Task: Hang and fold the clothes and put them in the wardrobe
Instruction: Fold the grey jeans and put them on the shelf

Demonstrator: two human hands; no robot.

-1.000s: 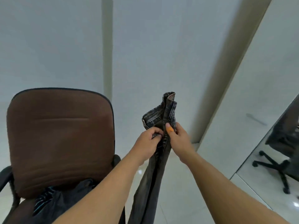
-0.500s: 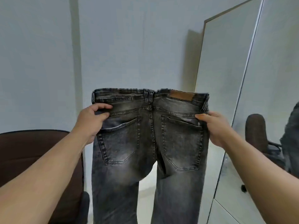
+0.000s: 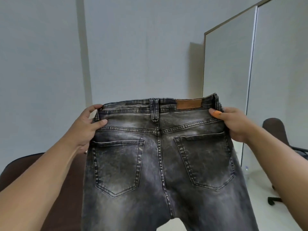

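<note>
Jeans point(image 3: 160, 164) held up by the waistband, back side facing the camera, above a brown chair point(image 3: 55, 189). Left hand point(image 3: 85, 129) and right hand point(image 3: 233, 124) each pinch a waistband corner — thumbs in front. To fold well, keep tension even and bring the side seams together. Faded, stiff grey-black denim — tan leather patch point(image 3: 189, 104).

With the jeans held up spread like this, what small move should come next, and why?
Probably bring the two hands together to fold the jeans in half lengthwise. The left hand and right hand each grip one end of the waistband, and the back pockets face the camera, flat and spread.
</note>
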